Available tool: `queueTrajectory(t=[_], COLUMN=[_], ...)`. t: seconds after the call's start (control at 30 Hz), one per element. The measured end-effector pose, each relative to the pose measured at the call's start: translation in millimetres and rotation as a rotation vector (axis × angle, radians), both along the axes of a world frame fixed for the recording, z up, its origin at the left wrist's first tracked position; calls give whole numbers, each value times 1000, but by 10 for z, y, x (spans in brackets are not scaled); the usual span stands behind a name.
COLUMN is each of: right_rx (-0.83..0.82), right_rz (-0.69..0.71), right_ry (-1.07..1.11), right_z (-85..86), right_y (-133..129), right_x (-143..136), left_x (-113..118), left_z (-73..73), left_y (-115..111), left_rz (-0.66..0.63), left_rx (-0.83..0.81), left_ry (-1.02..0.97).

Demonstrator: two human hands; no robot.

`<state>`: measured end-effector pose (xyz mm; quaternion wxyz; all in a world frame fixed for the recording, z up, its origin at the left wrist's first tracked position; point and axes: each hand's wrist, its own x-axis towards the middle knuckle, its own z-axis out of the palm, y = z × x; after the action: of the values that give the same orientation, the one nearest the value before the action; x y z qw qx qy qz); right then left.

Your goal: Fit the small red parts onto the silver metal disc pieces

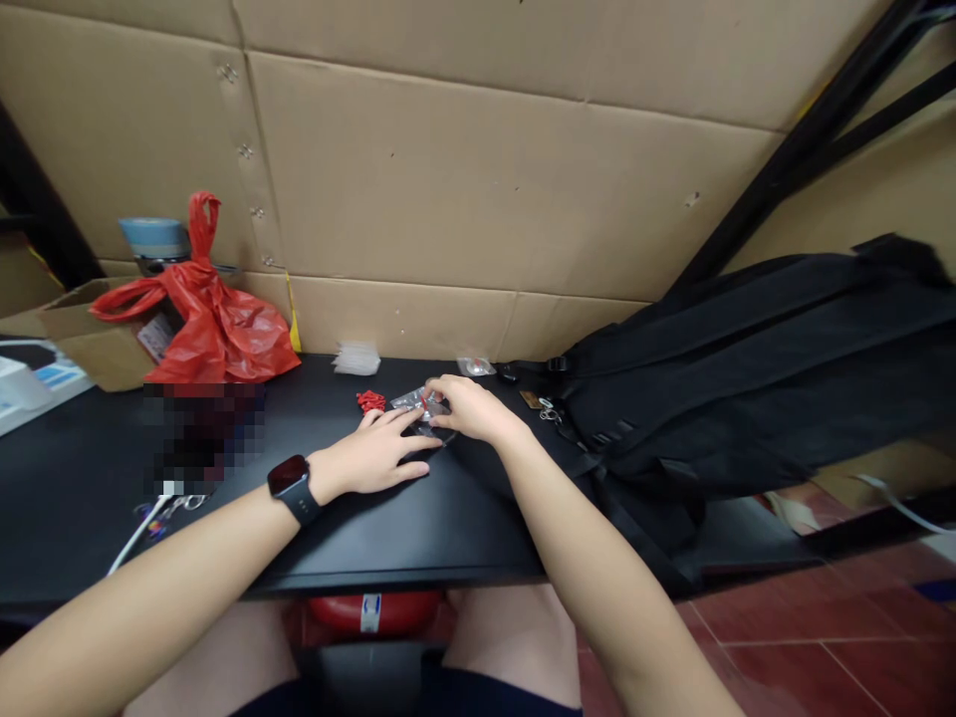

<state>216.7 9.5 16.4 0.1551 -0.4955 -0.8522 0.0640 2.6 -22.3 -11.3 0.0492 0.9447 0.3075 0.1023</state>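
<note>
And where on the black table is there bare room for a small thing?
Between both forearms, behind the front edge of the table; a smaller patch lies between the red bag and white stack. Crowded: around the left hand, right hand, clear bag and red pieces, and at right, where the backpack lies.

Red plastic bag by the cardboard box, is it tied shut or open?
Tied shut: the red bag looks gathered tightly at a knot, its handle loops sticking up and out sideways.
</note>
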Motion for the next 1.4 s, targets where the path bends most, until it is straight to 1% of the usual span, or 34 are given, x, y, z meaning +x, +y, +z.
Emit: queueTrajectory(t=[0.1, 0.27, 0.4, 0.57, 0.67, 0.8, 0.9, 1.0, 1.07, 1.17, 1.23, 1.3, 1.4], right_rx=[-3, 1, 30, 16, -6, -41, -125, -232, -251, -221, -198, -167, -117], right_rz=[-53, 19, 8, -19, -7, 74, 171, 244, 262, 196, 138, 123, 137], right_ry=[13, 19, 24, 43, 48, 73, 98, 125, 146, 130, 79, 47, 81], right_z=[-45, -96, -99, -89, -79, -32, 17, 34, 24, -1, -13, -28, -62], right_y=[16, 61, 91, 106, 109, 89, 56, 35, 35, 55, 78, 107, 151], right_x=[-34, -59, -72, -71, -58, -16, 50, 139, 200, 270, 289, 281, 223], left_x=[-8, -25, -34, -46, -55, -48, -29, -5, 19, 67, 96, 109, 93], left_z=[-15, -30, -23, -9, -16, -2, 49, 99, 113, 100, 78, 52, 23], left_y=[11, 20, 20, 36, 56, 60, 29, -6, -16, 4, 35, 67, 93], left_rz=[-18, -10, 4, 86, 111, 100, 98, 127, 177, 288, 332, 335, 318], left_rx=[12, 5, 10, 71, 94, 106, 124, 137, 169, 258, 297, 301, 256], left_ry=[4, -7, -27, -51, -53, -71, -75, -82, -107, -125, -104, -85, -83])
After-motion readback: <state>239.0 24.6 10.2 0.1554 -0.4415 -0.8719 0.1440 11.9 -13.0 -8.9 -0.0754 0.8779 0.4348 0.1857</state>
